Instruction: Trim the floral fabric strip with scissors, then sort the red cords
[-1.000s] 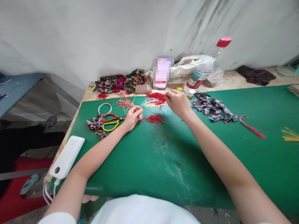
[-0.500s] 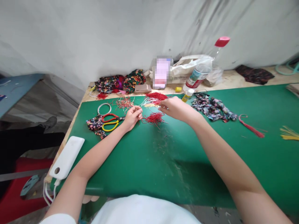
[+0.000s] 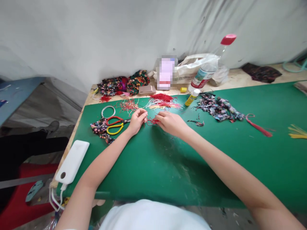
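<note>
My left hand (image 3: 138, 121) is closed in a pinch just right of the scissors; whatever its fingertips hold is too small to make out. Fingers bent and pressed together, my right hand (image 3: 171, 123) pinches at a small heap of red cords (image 3: 151, 121) on the green mat and covers part of it. Behind both hands lies a bundle of red, white and yellow tassels (image 3: 163, 101). A tangle of red and pale cords (image 3: 129, 105) rests beyond my left hand. The scissors (image 3: 115, 128), with one red and one yellow handle, lie partly over a floral cloth scrap (image 3: 98, 128).
A roll of tape (image 3: 108, 107) and a white power bank (image 3: 72, 162) are on the left. Across the back stand a phone (image 3: 166, 73), a plastic bottle (image 3: 202, 76) and a small glue bottle (image 3: 192, 97). Floral fabric (image 3: 219, 108) and a pink tassel (image 3: 259, 126) lie right.
My right hand has moved left and toward me, from beside the tassel bundle down to the red cord heap. The tassels and glue bottle are more exposed. My left hand stays nearly in place.
</note>
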A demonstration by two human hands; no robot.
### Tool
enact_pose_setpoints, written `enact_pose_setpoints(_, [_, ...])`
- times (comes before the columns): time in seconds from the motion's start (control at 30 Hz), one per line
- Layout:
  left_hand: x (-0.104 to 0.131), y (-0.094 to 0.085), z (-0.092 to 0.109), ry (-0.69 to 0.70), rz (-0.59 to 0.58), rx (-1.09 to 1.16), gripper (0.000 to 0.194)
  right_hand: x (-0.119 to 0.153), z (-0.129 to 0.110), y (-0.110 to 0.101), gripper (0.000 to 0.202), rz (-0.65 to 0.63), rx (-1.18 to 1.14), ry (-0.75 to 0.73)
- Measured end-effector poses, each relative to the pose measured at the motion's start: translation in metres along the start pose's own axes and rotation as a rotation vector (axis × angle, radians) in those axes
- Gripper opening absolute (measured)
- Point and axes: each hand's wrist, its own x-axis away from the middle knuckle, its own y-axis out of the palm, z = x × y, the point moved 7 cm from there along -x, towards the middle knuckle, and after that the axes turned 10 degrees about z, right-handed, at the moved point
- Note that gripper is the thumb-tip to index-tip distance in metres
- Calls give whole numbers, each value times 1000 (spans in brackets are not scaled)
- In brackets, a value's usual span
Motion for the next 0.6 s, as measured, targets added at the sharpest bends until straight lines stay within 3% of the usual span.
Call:
enact_pose_setpoints(0.13, [-1, 0, 0, 22, 20, -20, 25, 13, -8, 12, 32, 167, -19, 78])
enact_pose_setpoints(0.27, [3, -6, 0, 52, 88, -32, 22, 26, 11, 11, 31, 307, -7, 189])
enact_pose_setpoints(0.43, [26, -20, -6, 58, 173, -35, 22, 37, 47, 17, 24, 215, -19, 284])
enact_pose_setpoints(0.6, [45, -29, -10, 51, 224, -58, 20, 36, 60, 27, 20, 162, -102, 272])
